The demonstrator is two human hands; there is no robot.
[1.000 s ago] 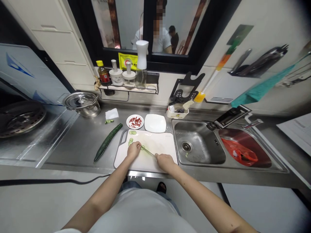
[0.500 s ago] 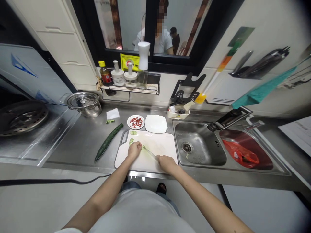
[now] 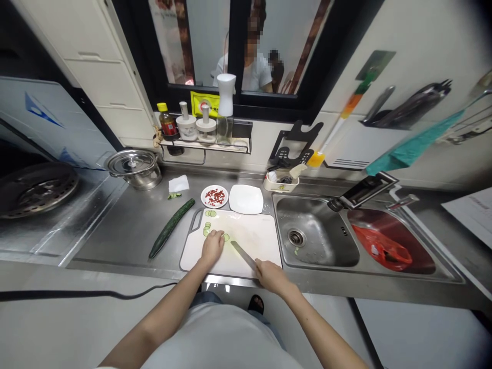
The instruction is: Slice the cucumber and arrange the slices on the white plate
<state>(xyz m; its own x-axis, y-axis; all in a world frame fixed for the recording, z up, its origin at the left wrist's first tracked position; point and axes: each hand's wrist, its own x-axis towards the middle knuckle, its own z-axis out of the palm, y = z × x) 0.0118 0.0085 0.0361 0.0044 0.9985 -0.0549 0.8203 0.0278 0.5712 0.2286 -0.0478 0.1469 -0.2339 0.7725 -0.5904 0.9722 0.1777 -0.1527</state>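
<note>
My right hand (image 3: 271,275) is closed round the handle of a knife (image 3: 243,254), whose blade points up and left over the white cutting board (image 3: 253,233). On the board's left half rests my left hand (image 3: 212,247), fingers drawn together beside a cucumber slice (image 3: 226,238); whether it pinches anything is too small to tell. More cucumber slices (image 3: 210,213) lie near the board's top left corner and just above my left hand. A long green cucumber (image 3: 171,228) lies on the counter left of the board.
Behind the board are a plate of chopped red pieces (image 3: 214,197) and a white square plate (image 3: 246,199). A double sink (image 3: 315,230) with a faucet is at the right. A lidded steel pot (image 3: 134,169) stands back left, near a condiment rack (image 3: 207,145).
The knife has moved right and down with my right hand, away from the slice beside my left hand. The view has tilted slightly.
</note>
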